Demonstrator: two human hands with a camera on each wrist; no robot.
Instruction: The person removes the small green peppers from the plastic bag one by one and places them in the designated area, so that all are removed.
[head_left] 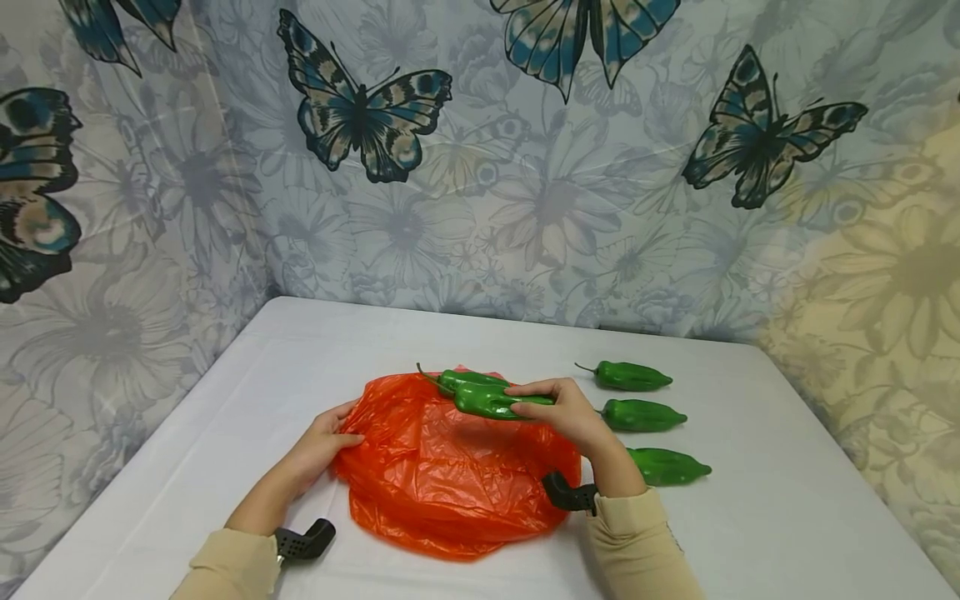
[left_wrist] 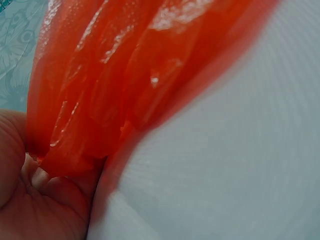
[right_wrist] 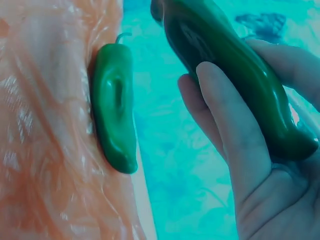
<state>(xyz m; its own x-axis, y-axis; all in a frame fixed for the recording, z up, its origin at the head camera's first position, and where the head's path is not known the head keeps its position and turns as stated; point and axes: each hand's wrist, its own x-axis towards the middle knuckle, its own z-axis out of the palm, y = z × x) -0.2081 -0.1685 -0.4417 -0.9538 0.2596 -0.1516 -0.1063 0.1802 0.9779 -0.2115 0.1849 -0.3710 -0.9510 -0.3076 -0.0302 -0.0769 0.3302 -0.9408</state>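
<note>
Head view: 1 long green pepper (head_left: 487, 402) — grasped in the right hand (head_left: 576, 418) — is over the red-orange plastic bag (head_left: 457, 492), whose left edge the left hand (head_left: 318, 448) pinches. 1 further pepper (head_left: 474, 378) shows just behind; 3 loose peppers (head_left: 645, 416) lie rightward on the white table (head_left: 787, 525).

Head view from above, facing forward-down, table (head_left: 780, 517) across lower frame, wrist views close-up, red bag (head_left: 457, 475) in all three, filling right wrist's left side
</note>
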